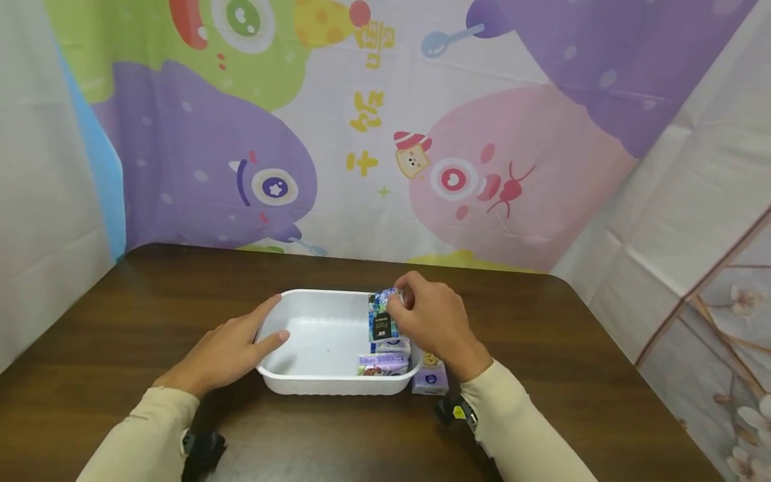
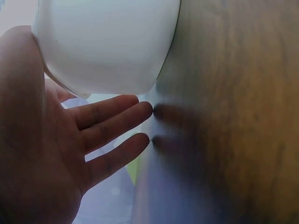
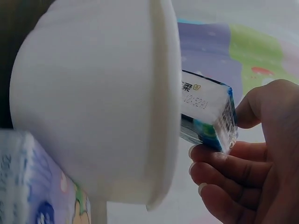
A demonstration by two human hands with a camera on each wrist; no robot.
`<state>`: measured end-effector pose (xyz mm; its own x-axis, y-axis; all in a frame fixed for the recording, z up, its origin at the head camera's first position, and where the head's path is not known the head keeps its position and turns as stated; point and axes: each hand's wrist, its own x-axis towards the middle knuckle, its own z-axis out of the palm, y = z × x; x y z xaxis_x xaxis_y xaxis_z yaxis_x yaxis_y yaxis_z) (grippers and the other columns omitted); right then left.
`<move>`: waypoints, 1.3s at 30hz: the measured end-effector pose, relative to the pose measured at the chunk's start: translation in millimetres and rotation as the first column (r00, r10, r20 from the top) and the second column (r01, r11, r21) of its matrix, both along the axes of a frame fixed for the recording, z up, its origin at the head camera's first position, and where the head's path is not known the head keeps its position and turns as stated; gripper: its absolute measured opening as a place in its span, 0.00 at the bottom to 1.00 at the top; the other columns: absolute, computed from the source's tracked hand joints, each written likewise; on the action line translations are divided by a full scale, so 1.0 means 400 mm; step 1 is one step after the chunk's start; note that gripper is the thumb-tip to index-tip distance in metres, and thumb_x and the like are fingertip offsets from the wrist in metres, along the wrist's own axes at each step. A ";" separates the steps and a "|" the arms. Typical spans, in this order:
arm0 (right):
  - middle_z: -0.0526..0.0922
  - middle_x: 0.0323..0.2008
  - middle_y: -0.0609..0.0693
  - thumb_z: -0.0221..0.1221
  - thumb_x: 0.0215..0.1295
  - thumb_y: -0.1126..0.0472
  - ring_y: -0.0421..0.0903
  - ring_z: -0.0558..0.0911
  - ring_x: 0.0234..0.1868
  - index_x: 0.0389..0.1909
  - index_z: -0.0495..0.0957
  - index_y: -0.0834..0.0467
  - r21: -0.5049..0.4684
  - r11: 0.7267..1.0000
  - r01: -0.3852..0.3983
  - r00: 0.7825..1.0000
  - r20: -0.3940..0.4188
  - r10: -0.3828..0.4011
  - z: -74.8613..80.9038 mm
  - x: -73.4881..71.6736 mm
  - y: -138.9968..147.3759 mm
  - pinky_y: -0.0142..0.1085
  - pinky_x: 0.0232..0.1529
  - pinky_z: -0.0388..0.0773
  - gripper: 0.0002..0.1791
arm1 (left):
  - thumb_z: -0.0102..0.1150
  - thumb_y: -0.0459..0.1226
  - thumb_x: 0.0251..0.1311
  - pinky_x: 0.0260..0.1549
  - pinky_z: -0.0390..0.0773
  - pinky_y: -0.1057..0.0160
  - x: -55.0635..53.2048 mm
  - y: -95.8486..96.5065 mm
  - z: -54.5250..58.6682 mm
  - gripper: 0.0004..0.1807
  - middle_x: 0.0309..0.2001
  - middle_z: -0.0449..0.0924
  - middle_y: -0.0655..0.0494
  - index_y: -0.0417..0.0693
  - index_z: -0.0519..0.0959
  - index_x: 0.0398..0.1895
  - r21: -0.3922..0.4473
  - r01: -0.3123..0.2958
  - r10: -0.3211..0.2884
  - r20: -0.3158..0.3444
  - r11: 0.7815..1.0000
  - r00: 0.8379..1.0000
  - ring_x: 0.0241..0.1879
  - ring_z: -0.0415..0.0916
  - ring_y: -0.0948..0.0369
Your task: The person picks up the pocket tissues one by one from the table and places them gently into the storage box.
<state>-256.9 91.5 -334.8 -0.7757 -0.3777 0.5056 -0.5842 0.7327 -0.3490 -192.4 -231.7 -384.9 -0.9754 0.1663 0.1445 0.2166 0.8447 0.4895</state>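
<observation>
A white plastic tray [image 1: 313, 335] stands on the table. My left hand [image 1: 231, 348] rests at its left end, thumb over the rim; in the left wrist view the other fingers [image 2: 124, 116] stretch out straight beside the tray wall [image 2: 107, 46], tips near the tabletop. Over the tray's right end, my right hand [image 1: 442, 321] pinches a blue patterned tissue pack [image 1: 382, 318] by its end. The right wrist view has this pack [image 3: 203, 102] tilted above the rim, between thumb and fingers. Beneath it, a purple tissue pack [image 1: 385, 362] and a white-and-blue one [image 1: 393, 346] lie inside the tray.
Another light purple tissue pack [image 1: 430, 382] sits on the table just outside the tray's right front corner, below my right wrist. Behind the brown table [image 1: 325, 435] hangs a cartoon-printed cloth [image 1: 361, 221], with pale cloths on both sides.
</observation>
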 end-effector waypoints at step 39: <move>0.85 0.44 0.45 0.59 0.72 0.50 0.39 0.81 0.43 0.52 0.78 0.52 0.109 0.978 -0.180 0.948 0.285 0.142 -0.053 0.021 -0.063 0.40 0.51 0.78 0.14 | 0.48 0.60 0.72 0.53 0.70 0.32 -0.005 0.005 0.002 0.42 0.69 0.68 0.39 0.49 0.54 0.80 0.005 -0.008 0.008 0.011 1.000 1.000 0.62 0.71 0.39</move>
